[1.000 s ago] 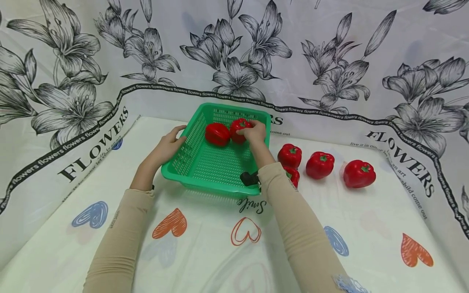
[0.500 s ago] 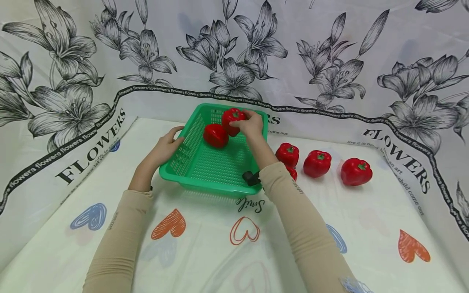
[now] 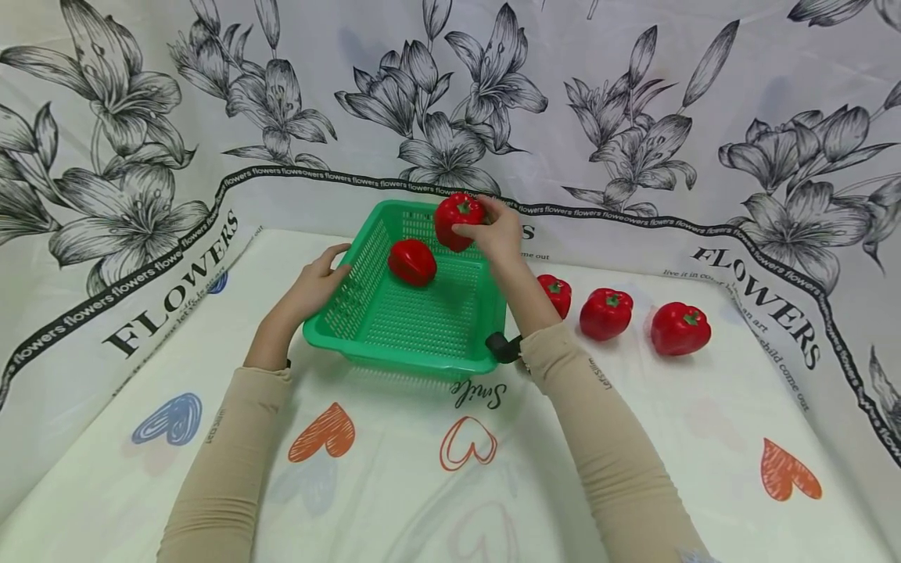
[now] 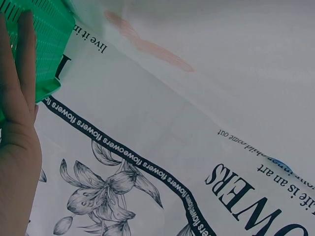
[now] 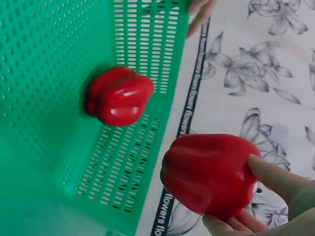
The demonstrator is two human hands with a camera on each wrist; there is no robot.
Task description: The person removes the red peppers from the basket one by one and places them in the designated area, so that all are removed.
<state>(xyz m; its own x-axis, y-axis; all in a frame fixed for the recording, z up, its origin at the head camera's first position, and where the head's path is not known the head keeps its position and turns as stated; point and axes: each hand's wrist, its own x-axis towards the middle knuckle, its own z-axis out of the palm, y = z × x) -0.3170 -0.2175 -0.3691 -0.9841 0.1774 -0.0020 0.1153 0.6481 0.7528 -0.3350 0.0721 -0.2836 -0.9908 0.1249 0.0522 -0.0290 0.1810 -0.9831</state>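
Observation:
My right hand (image 3: 503, 234) grips a red bell pepper (image 3: 457, 223) with a green stem above the far right part of a green plastic basket (image 3: 394, 358). The right wrist view shows the thumb on one side of this pepper (image 5: 211, 174) and fingertips on the other. Inside the basket, a second red bell pepper (image 3: 412, 262) lies on its side near the back left. My left hand (image 3: 317, 285) rests against the basket's left side at the rim. In the left wrist view its fingers (image 4: 27, 54) lie straight along the green wall.
Right of the basket stand red bell peppers: one (image 3: 556, 293) partly behind my right forearm, one (image 3: 607, 314) beside it, and another (image 3: 680, 328) farther right. The white cloth (image 3: 394, 485) has printed hearts. A floral curtain (image 3: 450, 102) rises behind the basket.
My right hand has lifted the bell pepper up from the basket floor, from beside the other pepper, to about rim height. The left hand stays at the basket's side.

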